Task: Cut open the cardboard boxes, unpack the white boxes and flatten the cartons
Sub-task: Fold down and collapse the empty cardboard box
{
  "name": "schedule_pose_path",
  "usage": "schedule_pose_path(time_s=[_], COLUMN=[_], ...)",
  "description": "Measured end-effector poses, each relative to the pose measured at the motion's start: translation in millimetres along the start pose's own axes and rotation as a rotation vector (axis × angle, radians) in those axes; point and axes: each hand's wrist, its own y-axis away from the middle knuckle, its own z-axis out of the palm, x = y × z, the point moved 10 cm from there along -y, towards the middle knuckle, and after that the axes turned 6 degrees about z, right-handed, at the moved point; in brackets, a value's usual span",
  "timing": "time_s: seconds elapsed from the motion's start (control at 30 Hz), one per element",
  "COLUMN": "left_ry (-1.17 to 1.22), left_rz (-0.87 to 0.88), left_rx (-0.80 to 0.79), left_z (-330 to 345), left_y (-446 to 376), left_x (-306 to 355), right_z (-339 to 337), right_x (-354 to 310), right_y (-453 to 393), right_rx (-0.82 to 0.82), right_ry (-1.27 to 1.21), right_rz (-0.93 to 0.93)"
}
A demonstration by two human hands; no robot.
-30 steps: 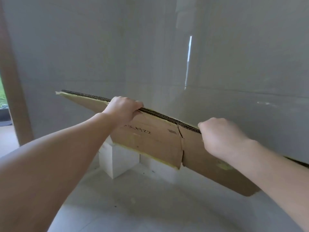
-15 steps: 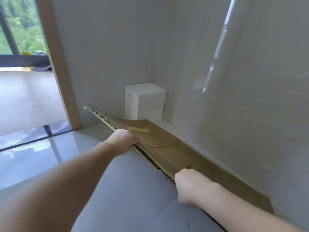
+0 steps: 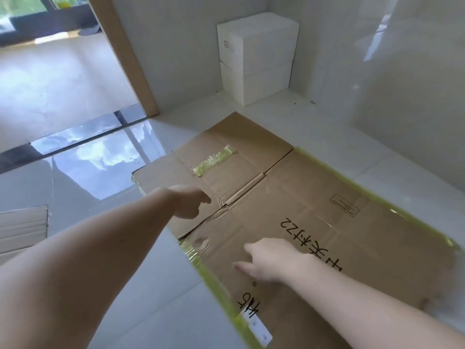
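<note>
You've dropped the flattened carton (image 3: 289, 212) from upright onto the floor (image 3: 339, 137); your left hand (image 3: 191, 202) and right hand (image 3: 269, 260) hover released. The white boxes (image 3: 256, 59) stand stacked in the corner, so this carton looks done.

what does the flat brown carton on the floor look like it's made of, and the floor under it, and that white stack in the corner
The flattened carton looks like matte brown corrugated cardboard: creased fold lines, marker writing, yellowish glossy tape probably plastic. The floor appears to be polished pale tile or stone, since it mirrors the sky. The white boxes look like smooth white paperboard, though foam cannot be ruled out.
</note>
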Motion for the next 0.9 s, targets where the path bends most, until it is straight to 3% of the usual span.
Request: schedule_pose_path(time_s=[0.27,0.43,0.5,0.67,0.83,0.9], left_ry=[-0.018,0.24,0.236,0.189,0.148,0.162], left_rz=[0.074,-0.118,-0.161,-0.161,-0.153,-0.113], left_rx=[0.144,0.282,0.307,0.407,0.422,0.444], left_z=[48,66,78,83,78,61], left_y=[-66,-114,-124,-125,-126,-144], left_x=[65,54,46,45,46,47], right_z=[71,115,123,127,89,88], right_x=[75,99,99,106,224,236], right_y=[-40,-56,-57,-62,-75,-81], right_rx=[-0.018,0.137,0.233,0.243,0.312,0.316], right_ry=[0.034,0.022,0.015,0.042,-0.026,-0.049], right_rz=[0.112,0.153,0.149,0.082,0.474,0.496])
